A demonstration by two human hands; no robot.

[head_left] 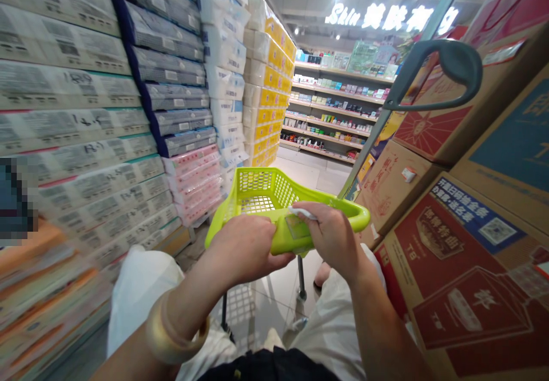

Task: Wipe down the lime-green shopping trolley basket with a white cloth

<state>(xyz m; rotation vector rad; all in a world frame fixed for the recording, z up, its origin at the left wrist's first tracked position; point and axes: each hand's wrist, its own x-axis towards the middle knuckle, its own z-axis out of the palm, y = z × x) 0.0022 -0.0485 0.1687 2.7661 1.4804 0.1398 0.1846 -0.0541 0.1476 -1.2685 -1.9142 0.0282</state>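
A lime-green shopping cart (283, 182) with a perforated basket stands in front of me, and nothing shows inside the visible part of its basket. My left hand (246, 243) is wrapped over the left part of its handle (281, 238), thumb toward the middle. Further right, my right hand (330, 232) rests against the handle with its fingers curled. Between those fingers is a small crumpled white tissue or cloth (303, 213), which touches the handle's top. A clear panel lies between the two hands. A bangle (171, 329) circles my left wrist.
Stacked packs of paper goods (86, 83) and yellow-and-white packs (268, 78) line the left. On the right are piled cardboard boxes (463, 255); a grey looped handle on a pole (433, 103) leans there. Shelves of small products (334, 106) stand ahead, beyond a tiled aisle.
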